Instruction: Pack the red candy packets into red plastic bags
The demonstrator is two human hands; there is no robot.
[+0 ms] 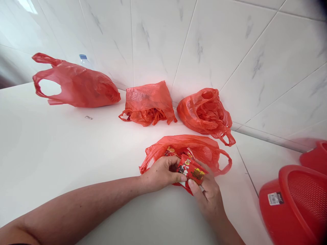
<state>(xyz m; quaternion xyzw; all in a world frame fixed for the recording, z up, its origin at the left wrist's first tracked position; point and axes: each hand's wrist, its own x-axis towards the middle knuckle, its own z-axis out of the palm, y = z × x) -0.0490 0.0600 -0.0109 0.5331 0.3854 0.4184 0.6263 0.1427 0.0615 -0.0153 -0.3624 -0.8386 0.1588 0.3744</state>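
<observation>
Both hands grip a small red packet (192, 170) printed with yellow, black and white figures; its kind cannot be made out. My left hand (163, 173) pinches its left end between thumb and fingers. At the right end, my right hand (206, 190) has its thumb on the near edge and its fingers behind. The packet is held over the mouth of an open red plastic bag (204, 148). Inside that bag, more red printed packets (170, 150) show in part; the hands cover the rest.
Along the tiled wall stand a long red bag (87, 85), a folded red bag (149, 97) and a crumpled red bag (189, 110). A blue-capped bottle (83, 59) shows behind the long one. Red plastic baskets (270, 216) are at right. A small clear scrap (88, 117) lies on the white table (51, 146).
</observation>
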